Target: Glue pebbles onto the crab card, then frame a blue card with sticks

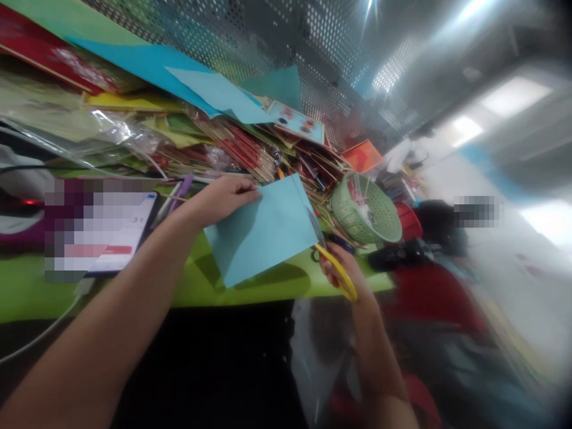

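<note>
A light blue sheet of paper (pixel 263 229) is held up a little above the green table cover, casting a shadow on it. My left hand (pixel 230 198) grips the sheet's upper left edge, thumb and fingers closed on it. My right hand (pixel 342 265) is closed round yellow-handled scissors (pixel 336 268). The scissor blades lie along the right edge of the paper, and a narrow strip of it seems to stand apart there. Part of the blades is hidden by the sheet.
Behind the paper lie piled coloured sheets (pixel 147 65) and several thin sticks (pixel 241 143). A green plastic basket (pixel 344 205) stands at right. A phone or tablet (pixel 120 232) with a white cable rests at left. The green table cover (pixel 196 292) ends near my body. A person sits farther right.
</note>
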The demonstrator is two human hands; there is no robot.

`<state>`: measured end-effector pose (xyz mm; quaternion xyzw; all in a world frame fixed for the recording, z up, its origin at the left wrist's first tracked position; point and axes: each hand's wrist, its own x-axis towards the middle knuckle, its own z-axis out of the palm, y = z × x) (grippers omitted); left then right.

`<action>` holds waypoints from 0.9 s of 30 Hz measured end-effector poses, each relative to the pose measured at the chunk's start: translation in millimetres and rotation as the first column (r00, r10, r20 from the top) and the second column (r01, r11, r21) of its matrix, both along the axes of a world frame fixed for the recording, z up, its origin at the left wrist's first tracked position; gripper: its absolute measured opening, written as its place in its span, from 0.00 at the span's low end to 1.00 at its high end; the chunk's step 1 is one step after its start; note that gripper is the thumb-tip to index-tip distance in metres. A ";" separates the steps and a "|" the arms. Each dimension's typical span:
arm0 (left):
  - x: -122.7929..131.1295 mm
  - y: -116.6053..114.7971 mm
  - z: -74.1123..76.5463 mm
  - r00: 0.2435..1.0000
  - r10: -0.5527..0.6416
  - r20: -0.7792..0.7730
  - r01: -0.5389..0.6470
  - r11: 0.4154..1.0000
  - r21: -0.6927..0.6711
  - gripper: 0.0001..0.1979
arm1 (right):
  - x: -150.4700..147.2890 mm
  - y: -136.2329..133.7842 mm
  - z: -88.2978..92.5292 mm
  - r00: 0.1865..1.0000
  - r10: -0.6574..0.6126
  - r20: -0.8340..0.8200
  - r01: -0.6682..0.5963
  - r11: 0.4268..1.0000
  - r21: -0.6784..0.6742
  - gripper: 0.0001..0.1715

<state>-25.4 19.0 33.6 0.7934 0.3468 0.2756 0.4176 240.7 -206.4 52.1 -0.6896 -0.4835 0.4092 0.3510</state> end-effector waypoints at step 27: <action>-0.3 8.3 -11.3 0.997 -0.071 0.019 0.073 0.991 -0.115 0.19 | -13.0 -2.4 3.7 0.994 -0.009 -0.105 0.013 0.999 0.043 0.33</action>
